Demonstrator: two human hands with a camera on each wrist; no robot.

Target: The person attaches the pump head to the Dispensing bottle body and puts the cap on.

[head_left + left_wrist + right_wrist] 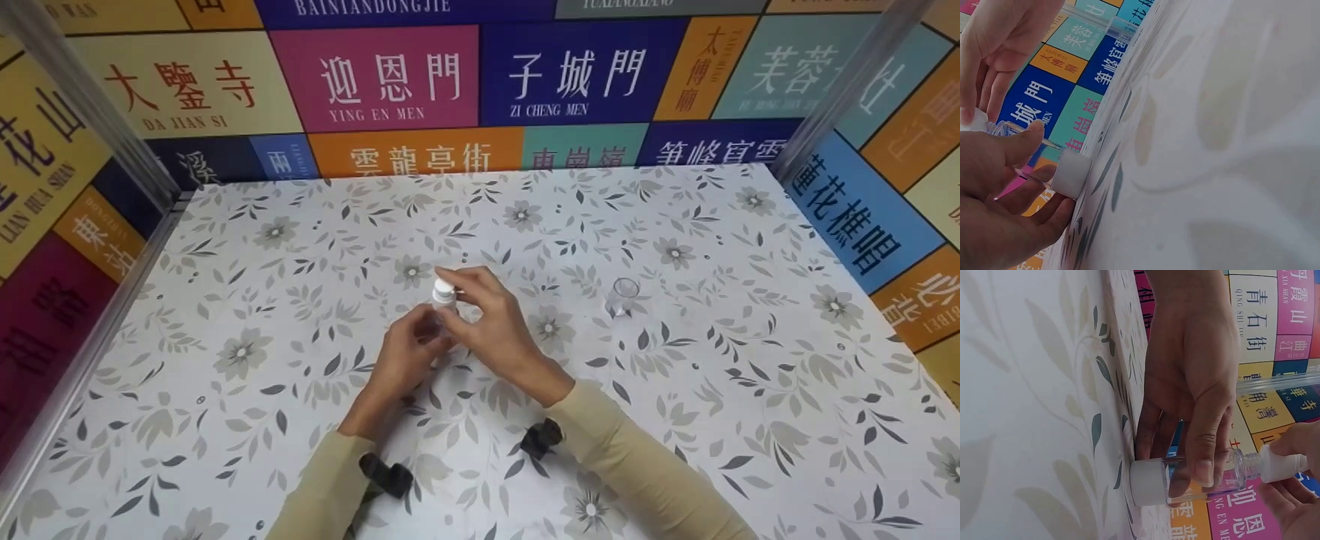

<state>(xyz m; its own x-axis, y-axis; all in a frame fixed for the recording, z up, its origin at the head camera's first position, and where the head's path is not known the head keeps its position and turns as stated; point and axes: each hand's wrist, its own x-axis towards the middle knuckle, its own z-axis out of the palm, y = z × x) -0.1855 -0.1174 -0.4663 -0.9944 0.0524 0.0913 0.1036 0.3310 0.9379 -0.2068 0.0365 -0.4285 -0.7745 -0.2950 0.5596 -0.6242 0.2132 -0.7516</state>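
A clear bottle (pixel 1231 475) with a white base (pixel 1148 482) stands upright on the table. Curled around its body are the thumb and fingers of my left hand (pixel 405 349). My right hand (pixel 499 322) pinches the white pump top (pixel 444 289) at the mouth of the bottle. In the right wrist view, screw threads (pixel 1251 466) show between the pump top and the bottle's shoulder. The left wrist view has the white base (pixel 1071 173) right at the tabletop, with left fingertips beside it.
A small clear cap (pixel 622 298) stands on the table to the right of my hands. The floral-patterned tabletop (pixel 300 450) is bordered at the back and sides by colourful panels (pixel 390 75) with printed characters. Clear posts (pixel 840 90) rise at the back corners.
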